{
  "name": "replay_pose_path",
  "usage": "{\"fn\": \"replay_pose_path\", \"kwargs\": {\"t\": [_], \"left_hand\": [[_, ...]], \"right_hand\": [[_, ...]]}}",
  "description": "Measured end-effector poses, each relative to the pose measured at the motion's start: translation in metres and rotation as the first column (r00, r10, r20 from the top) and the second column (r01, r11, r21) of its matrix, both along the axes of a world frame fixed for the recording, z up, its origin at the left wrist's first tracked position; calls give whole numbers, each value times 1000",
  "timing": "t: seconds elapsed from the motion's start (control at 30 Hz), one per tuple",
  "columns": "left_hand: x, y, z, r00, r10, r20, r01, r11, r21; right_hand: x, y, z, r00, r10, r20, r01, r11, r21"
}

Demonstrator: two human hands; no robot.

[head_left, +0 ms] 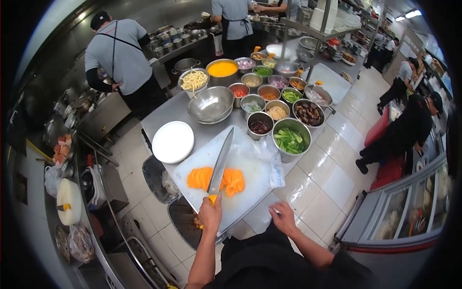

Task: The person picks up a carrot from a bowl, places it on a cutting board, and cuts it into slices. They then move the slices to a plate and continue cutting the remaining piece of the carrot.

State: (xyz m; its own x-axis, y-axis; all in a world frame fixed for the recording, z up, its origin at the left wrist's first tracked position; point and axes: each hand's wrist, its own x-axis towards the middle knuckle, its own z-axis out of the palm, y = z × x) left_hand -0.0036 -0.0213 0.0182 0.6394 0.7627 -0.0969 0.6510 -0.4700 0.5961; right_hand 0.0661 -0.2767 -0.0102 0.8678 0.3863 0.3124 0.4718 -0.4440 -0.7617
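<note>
My left hand (210,213) is wrapped round the yellow handle of a long knife (220,164), whose blade points away from me across orange slices (233,182). The slices lie on a white cutting board (192,166). To the right, near the board's front corner, my right hand (283,216) hangs off the board with its fingers curled; what they hold, if anything, is too small to make out. A clear plastic bag (276,168) lies on the board's right side. White plates (173,141) are stacked behind and left of the board.
Behind the board stand a steel colander (211,103), a pot of greens (290,139) and several bowls of ingredients. One person (118,58) works at the back left, another (414,125) at the right. Below the table's left edge are bins (184,224).
</note>
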Motion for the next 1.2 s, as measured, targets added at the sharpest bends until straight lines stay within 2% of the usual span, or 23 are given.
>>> {"fn": "replay_pose_path", "kwargs": {"t": [0.1, 0.13, 0.17, 0.2, 0.23, 0.27, 0.3, 0.33, 0.4, 0.53, 0.6, 0.63, 0.67, 0.7, 0.73, 0.77, 0.8, 0.87, 0.9, 0.93, 1.07, 1.13, 1.2], "left_hand": [[23, 2, -21, 1000, 13, 27, -15, 994, 104], [29, 0, -26, 999, 26, 32, -30, 990, 137], [33, 0, -30, 998, 31, 49, -40, 980, 195], [37, -1, -31, 998, 40, 50, -51, 967, 248], [39, -1, -36, 997, 51, 53, -64, 960, 273], [39, 0, -41, 997, 62, 51, -74, 952, 298], [39, 1, -46, 996, 73, 55, -87, 946, 313], [39, 2, -51, 996, 78, 41, -88, 933, 348], [38, -3, -49, 993, 114, -13, -100, 917, 386], [55, -35, -18, 990, 110, 84, -138, 789, 598], [79, -68, 7, 987, 51, 155, -138, 766, 628], [92, -89, 21, 975, -103, 196, -21, 837, 547], [106, -115, 31, 936, -248, 251, 110, 881, 460], [118, -146, 40, 928, -288, 238, 216, 933, 287], [131, -175, 43, 915, -329, 233, 314, 944, 99], [141, -196, 36, 900, -425, 95, 431, 900, -63], [148, -216, 26, 846, -533, -26, 513, 825, -235], [150, -247, -20, 674, -680, -288, 600, 732, -323], [153, -258, -40, 593, -724, -354, 542, 683, -490], [160, -266, -53, 499, -768, -402, 452, 626, -636], [210, -276, -62, 579, -751, -317, 379, 592, -711], [245, -284, -89, 593, -758, -272, 382, 562, -733], [293, -298, -89, 581, -766, -276, 420, 573, -704]], "right_hand": [[-17, -96, -40, 956, -41, -291, -22, 977, -210], [-23, -139, -83, 917, -95, -388, -45, 941, -336], [-30, -177, -110, 831, -159, -533, -112, 891, -441], [-38, -204, -114, 730, -302, -613, -111, 834, -541], [-46, -229, -118, 494, -391, -777, -76, 870, -487], [-54, -261, -159, 343, -332, -879, -69, 924, -376], [-58, -256, -82, 161, -88, -983, 244, 969, -47], [-56, -265, -64, 88, 13, -996, 244, 969, 34], [-44, -288, -60, 31, 22, -999, 164, 986, 27], [-10, -318, -84, 46, -139, -989, 93, 987, -134], [15, -323, -108, 68, -306, -950, 167, 942, -291], [30, -321, -119, 84, -397, -914, 219, 902, -371], [46, -321, -139, 113, -419, -901, 416, 843, -340], [69, -326, -154, 258, -355, -898, 440, 871, -218], [95, -324, -152, 302, -356, -884, 491, 853, -176], [120, -323, -151, 436, -337, -835, 453, 884, -120], [149, -319, -147, 507, -311, -804, 408, 908, -93], [204, -295, -77, 564, -204, -800, 387, 921, 38], [226, -292, -63, 601, -146, -786, 375, 920, 116], [249, -296, -58, 602, -155, -783, 385, 916, 114], [334, -316, -79, 644, -46, -763, 312, 927, 208], [360, -345, -129, 609, -209, -765, 381, 923, 50], [359, -392, -204, 581, -508, -636, 337, 861, -381]]}}
